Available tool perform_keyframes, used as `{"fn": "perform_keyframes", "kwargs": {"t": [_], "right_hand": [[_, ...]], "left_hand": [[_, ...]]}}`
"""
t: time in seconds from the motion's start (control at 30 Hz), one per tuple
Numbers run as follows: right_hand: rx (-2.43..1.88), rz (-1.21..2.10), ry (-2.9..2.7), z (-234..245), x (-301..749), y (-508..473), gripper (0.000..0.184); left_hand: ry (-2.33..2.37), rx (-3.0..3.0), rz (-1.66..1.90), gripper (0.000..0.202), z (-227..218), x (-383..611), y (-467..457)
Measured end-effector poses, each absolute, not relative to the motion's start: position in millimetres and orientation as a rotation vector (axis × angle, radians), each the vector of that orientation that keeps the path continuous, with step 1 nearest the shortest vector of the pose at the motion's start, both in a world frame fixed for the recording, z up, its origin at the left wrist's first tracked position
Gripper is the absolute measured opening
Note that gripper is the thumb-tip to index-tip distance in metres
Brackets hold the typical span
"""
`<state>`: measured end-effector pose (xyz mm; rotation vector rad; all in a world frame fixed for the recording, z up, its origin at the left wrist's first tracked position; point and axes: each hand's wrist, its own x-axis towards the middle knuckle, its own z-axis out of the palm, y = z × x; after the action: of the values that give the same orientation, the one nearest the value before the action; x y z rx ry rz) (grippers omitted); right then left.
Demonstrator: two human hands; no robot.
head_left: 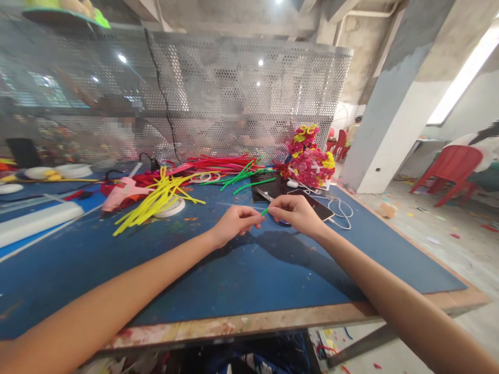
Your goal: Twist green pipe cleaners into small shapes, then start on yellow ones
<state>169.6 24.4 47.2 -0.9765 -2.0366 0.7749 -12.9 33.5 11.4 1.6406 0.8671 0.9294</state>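
Observation:
A short piece of green pipe cleaner (264, 212) is pinched between my two hands above the blue table. My left hand (236, 224) grips one end of it, fingers closed. Closed on the other end is my right hand (294, 212). Just behind the hands, metal scissors (264, 194) lie partly hidden by my right hand. A dark phone (317, 206) with a white cable is beside that hand. Farther back lie longer green pipe cleaners (253, 185), with a bundle of red ones (222, 165) behind them.
Yellow pipe cleaners (156, 200) lie across a white roll (171, 208) at left, near a pink glue gun (123, 195). A pink and yellow fuzzy figure (310, 161) stands at the back right. A perforated metal screen (241, 93) rises behind the table (218, 291).

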Motion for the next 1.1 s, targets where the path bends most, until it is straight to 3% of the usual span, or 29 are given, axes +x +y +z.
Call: {"fn": "perform_keyframes", "kwargs": {"t": [0.13, 0.27, 0.47, 0.67, 0.93, 1.1], "right_hand": [[-0.926, 0.838, -2.31, 54, 174, 21, 0.018], [-0.99, 0.489, -2.512, 54, 171, 19, 0.013], [-1.16, 0.037, -2.196, 50, 163, 14, 0.015], [-0.979, 0.201, -2.094, 53, 164, 10, 0.018], [-0.776, 0.59, -2.534, 55, 176, 17, 0.018], [-0.926, 0.216, -2.596, 52, 171, 18, 0.018]], "left_hand": [[0.885, 1.776, 0.808, 0.025, 22, -23, 41], [0.933, 1.951, 0.817, 0.018, 34, -26, 37], [0.967, 1.815, 1.013, 0.024, 32, -18, 27], [0.847, 1.607, 0.953, 0.028, 19, -16, 34], [0.859, 1.976, 0.665, 0.027, 29, -32, 48], [0.916, 1.999, 0.789, 0.026, 29, -30, 43]]}}
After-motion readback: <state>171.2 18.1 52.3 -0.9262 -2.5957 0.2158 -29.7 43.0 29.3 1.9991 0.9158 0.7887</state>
